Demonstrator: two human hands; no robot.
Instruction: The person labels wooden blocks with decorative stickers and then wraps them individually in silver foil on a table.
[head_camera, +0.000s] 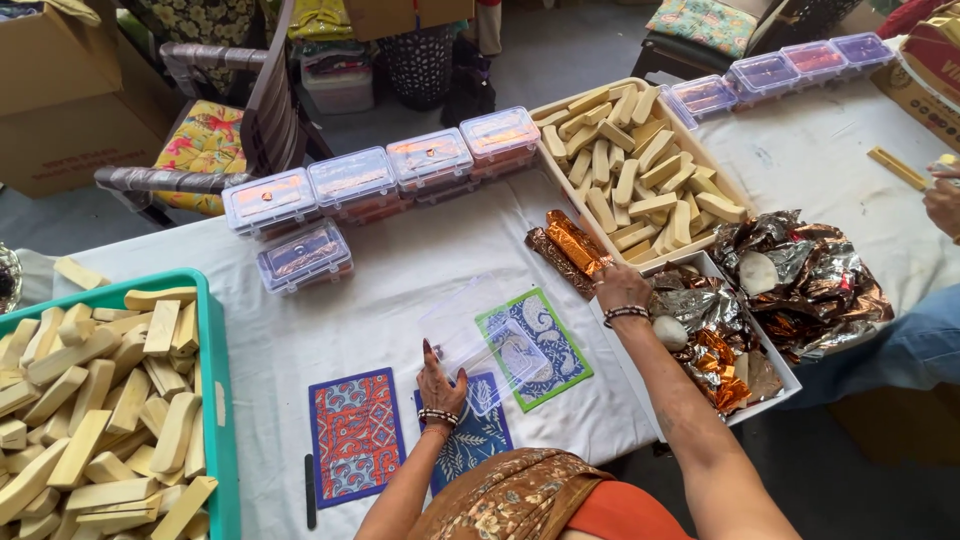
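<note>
Neither grip is closed on anything that shows. Left hand (440, 385) lies flat, fingers spread, on the near corner of the open clear plastic box (480, 345), pinning it to the surface; right hand (622, 287) reaches out to the foil-wrapped bars (568, 247) at the rim of the white tray (785, 388), fingers curled downward, and whether they have pinched a bar yet cannot be told, since the back of the hand hides the fingertips.

To do this well, I judge the left palm should press on the base and not the hinged lid, which stands open and would flex. The right hand would do best to take one bar by its long sides, so the foil does not crease or tear.

That clear box sits mid-surface on the white cloth (400, 270), overlapping a green patterned card (550, 350) and a dark blue one (478, 440), with a red patterned card (355, 435) just beside. Beyond lie crumpled foil sheets (800, 275), a wooden tray of pale bars (640, 165), filled lidded boxes (350, 180) in a row, and a teal crate (215, 400) of more bars on the left. Another person's hand (942, 200) shows at the far right edge.
</note>
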